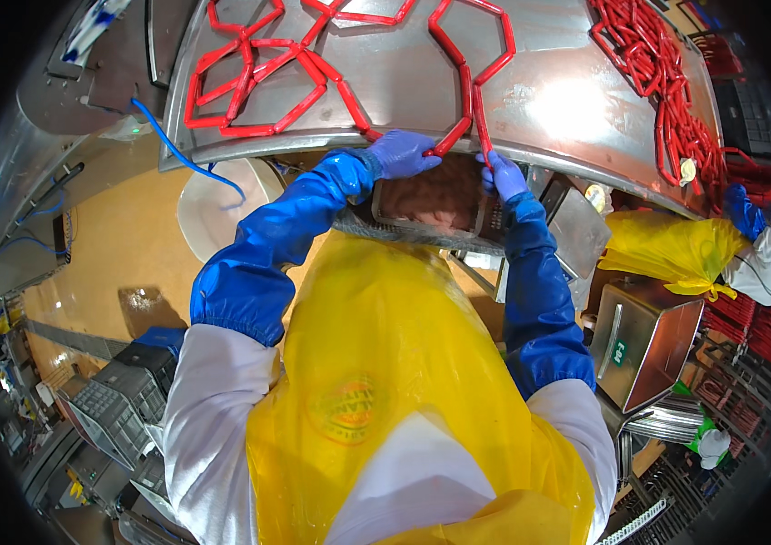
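Observation:
A chain of red sausage links (466,91) lies in loose loops over the steel table (395,82) ahead of me. At the near edge my left hand (402,153), in a purple glove, is closed on a sausage link where the chain comes over the rim. Just to its right, my right hand (504,176) pinches another link that hangs down from the same loop. More loops of the chain spread over the table's left side. Under the hands, below the rim, a tray of pinkish meat (426,202) shows in part.
A tangled heap of red sausage links (653,68) covers the table's right end. To the left, a blue hose (172,145) hangs over a white bucket (208,213). A yellow bag (667,247) and a steel bin (649,350) stand at my right; grey crates (113,409) are behind on the left.

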Action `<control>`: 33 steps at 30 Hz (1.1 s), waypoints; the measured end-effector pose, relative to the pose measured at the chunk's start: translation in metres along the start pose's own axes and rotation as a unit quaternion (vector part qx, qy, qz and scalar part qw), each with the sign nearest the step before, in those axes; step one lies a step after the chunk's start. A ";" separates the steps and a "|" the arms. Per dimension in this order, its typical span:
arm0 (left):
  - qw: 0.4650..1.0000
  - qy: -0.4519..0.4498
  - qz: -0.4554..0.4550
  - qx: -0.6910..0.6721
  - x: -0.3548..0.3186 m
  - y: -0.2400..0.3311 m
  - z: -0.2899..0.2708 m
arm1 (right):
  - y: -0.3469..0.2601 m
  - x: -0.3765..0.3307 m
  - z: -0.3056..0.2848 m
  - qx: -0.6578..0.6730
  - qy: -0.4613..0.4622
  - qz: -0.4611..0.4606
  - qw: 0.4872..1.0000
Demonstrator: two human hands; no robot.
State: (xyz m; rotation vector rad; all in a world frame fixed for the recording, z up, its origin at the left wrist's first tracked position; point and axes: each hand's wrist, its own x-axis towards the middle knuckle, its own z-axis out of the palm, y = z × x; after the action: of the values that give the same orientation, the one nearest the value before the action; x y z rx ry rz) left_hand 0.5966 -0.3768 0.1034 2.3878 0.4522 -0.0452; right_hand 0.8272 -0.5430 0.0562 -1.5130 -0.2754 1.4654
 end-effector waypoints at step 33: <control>0.869 -0.118 -0.232 -0.422 0.018 -0.034 -0.006 | 0.044 0.009 0.113 -0.388 0.146 -0.354 0.839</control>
State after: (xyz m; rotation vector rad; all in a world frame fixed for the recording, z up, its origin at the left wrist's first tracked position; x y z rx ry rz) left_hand 0.6015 -0.3435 0.0837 1.3564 0.7358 -0.2902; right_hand 0.7128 -0.5051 0.0406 -1.9212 -1.2095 0.5030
